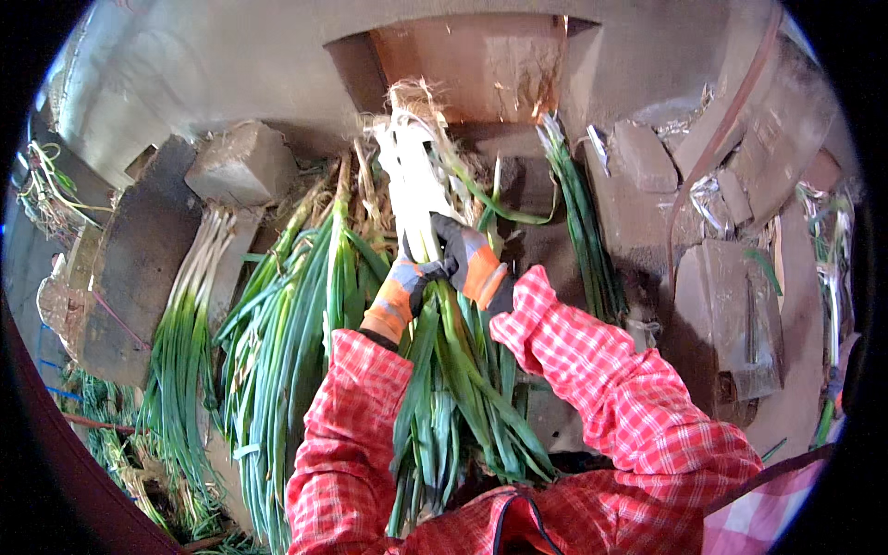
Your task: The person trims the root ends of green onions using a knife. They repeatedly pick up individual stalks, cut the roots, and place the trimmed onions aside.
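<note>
My left hand (400, 295), in an orange, grey and black work glove, grips a bunch of long green onions (411, 173) around the lower stalks. From the right side my right hand (475, 262), gloved alike, closes on the same bunch, against the left. The white stalks and stringy roots point away from me, and the green leaves hang towards my body. Just left of my left hand lies a heap of untrimmed green onions (277, 354). Part of the held stalks is hidden behind the gloves.
A concrete block (239, 166) sits on the pale ends of a thin onion bunch (182, 319). To the right lies a slim green bunch (584, 229). Bricks (645, 156) and a hose-like line (718, 135) are farther right. A dark board (142, 263) leans at left.
</note>
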Tool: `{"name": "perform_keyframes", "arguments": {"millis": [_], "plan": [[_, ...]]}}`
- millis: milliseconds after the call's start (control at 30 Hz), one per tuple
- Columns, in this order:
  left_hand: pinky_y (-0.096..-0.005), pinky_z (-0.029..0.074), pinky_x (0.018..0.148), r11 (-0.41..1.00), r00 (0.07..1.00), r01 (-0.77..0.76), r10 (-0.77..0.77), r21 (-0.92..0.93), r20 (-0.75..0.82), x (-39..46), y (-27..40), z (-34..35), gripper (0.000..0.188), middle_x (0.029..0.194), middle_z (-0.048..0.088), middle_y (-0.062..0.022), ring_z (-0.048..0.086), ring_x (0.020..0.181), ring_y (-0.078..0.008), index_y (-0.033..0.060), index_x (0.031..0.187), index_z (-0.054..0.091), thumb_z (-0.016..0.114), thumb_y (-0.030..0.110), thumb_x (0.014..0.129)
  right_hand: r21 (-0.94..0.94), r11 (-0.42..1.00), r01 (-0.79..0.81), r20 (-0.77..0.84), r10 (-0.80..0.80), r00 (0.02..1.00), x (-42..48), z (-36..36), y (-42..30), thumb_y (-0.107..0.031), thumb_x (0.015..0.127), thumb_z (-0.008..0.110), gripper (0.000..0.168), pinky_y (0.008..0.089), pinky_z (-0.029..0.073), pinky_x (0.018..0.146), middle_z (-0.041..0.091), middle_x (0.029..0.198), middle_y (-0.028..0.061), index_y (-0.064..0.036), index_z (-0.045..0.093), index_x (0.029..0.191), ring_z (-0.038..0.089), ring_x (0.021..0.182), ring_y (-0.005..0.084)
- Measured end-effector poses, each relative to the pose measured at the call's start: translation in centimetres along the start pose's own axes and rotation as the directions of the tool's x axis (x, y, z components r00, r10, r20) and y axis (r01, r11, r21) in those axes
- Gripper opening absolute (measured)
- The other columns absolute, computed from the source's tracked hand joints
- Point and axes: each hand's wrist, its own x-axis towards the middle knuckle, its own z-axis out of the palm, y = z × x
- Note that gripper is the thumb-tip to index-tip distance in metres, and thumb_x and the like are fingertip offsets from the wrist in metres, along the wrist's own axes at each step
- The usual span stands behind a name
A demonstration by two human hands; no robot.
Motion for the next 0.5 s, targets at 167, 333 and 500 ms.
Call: {"name": "perform_keyframes", "arguments": {"millis": [167,333,500], "plan": [[-0.0296,0.051,0.078,0.885,0.971,-0.167,0.224,0.435,-0.083,-2.5,5.0,1.2,0.100,0.111,0.060,-0.0122,0.057,0.092,-0.0170,0.0035,0.137,0.032,0.086,0.012,0.054,-0.781,0.495,0.381,-0.082,-0.686,0.723,5.1,4.0,-10.6,-0.033,0.078,0.073,0.066,0.0383,0.049,0.082,0.050,0.121,0.0169,-0.002,0.043,0.128,0.055,0.100,0.0236],[-0.0354,0.044,0.092,0.544,0.971,-0.056,0.226,0.837,-0.082,-7.1,6.3,3.3,0.115,0.123,0.054,-0.0219,0.056,0.108,-0.0340,0.0081,0.146,0.011,0.082,0.013,0.056,-0.846,0.407,0.344,0.146,-0.444,0.884,7.8,5.9,-18.2,-0.025,0.070,0.082,0.076,0.0362,0.049,0.082,0.056,0.116,0.0125,-0.005,0.042,0.131,0.051,0.102,0.0167],[-0.0377,0.045,0.091,0.489,0.984,-0.033,0.169,0.872,-0.058,-10.5,4.5,4.4,0.115,0.122,0.054,-0.0223,0.056,0.108,-0.0361,0.0109,0.147,0.005,0.079,0.010,0.059,-0.937,-0.248,-0.248,-0.197,-0.213,0.957,5.2,3.3,-17.9,-0.058,0.082,0.056,0.063,0.0356,0.049,0.072,0.062,0.088,0.0235,0.005,0.063,0.091,0.063,0.084,0.0279]]}}
